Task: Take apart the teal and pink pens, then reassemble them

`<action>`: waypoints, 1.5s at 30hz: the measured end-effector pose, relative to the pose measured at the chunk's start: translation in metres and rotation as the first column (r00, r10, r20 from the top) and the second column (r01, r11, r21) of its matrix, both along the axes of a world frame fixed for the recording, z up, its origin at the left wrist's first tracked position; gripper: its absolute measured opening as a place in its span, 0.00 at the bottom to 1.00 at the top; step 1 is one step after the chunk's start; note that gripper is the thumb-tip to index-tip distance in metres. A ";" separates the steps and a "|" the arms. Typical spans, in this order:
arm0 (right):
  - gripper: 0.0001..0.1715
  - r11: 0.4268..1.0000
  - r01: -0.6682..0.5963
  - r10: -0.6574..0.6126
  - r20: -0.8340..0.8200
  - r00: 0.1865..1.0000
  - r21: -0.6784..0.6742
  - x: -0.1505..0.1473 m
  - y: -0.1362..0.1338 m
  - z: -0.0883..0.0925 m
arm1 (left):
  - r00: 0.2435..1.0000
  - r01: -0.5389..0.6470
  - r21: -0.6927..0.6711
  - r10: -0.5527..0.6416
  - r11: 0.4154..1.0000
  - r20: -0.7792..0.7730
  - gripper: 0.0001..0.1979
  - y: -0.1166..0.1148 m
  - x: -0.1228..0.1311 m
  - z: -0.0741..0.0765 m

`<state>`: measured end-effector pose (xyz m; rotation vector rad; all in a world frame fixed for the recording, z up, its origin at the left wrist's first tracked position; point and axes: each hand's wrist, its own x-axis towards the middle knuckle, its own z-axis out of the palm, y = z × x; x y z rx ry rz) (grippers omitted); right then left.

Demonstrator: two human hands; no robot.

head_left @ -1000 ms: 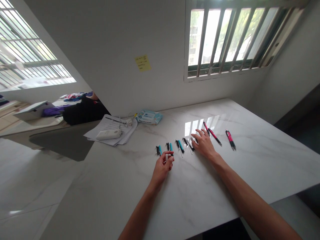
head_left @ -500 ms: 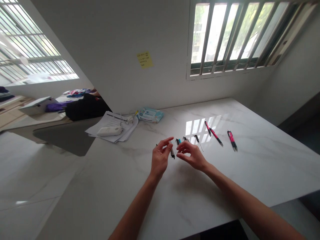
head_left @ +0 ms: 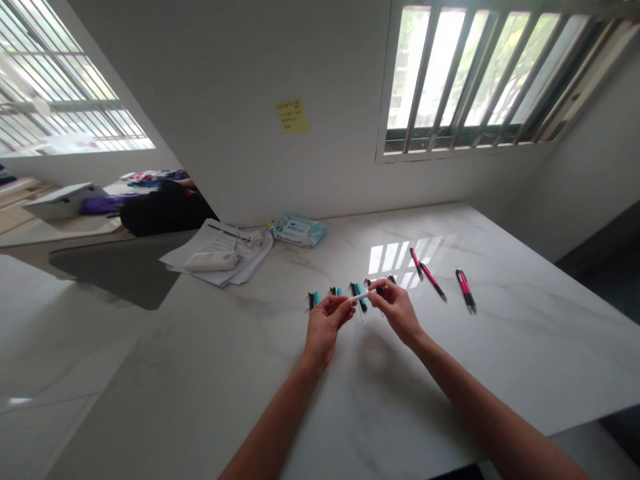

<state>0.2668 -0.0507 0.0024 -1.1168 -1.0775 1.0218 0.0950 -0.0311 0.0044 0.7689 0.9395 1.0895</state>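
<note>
Hands (head_left: 324, 328) (head_left: 399, 313) on tube (head_left: 361, 296), note (head_left: 293, 116) illegible

A lone camera worn on the person's head faces forward and down over a pale worktop (head_left: 540, 360), the left hand (head_left: 321, 327) and right hand (head_left: 399, 315) a short way off, mid-frame. The wide view reaches the far wall (head_left: 340, 177), a barred window (head_left: 465, 80) at far right and a second barred window (head_left: 65, 80) at far left.

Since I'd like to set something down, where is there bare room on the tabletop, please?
Between the papers and left forearm, and right of the paired pink pens. Crowded: around the left hand, right hand and turquoise pen parts.
</note>
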 end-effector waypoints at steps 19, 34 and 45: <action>0.11 0.916 0.382 -0.385 0.549 0.742 0.126 0.090 0.015 -0.001 | 0.987 0.056 -0.231 -0.020 0.971 0.156 0.13 -0.013 0.008 0.002; 0.16 0.892 0.445 -0.134 0.894 0.428 -0.080 0.118 0.020 -0.027 | 0.989 0.134 -0.171 -0.120 0.976 0.088 0.18 -0.014 0.006 -0.003; 0.11 0.965 0.262 -0.135 0.842 0.523 -0.008 0.112 0.026 -0.035 | 0.988 0.149 -0.142 -0.141 0.979 0.065 0.17 -0.013 0.006 -0.002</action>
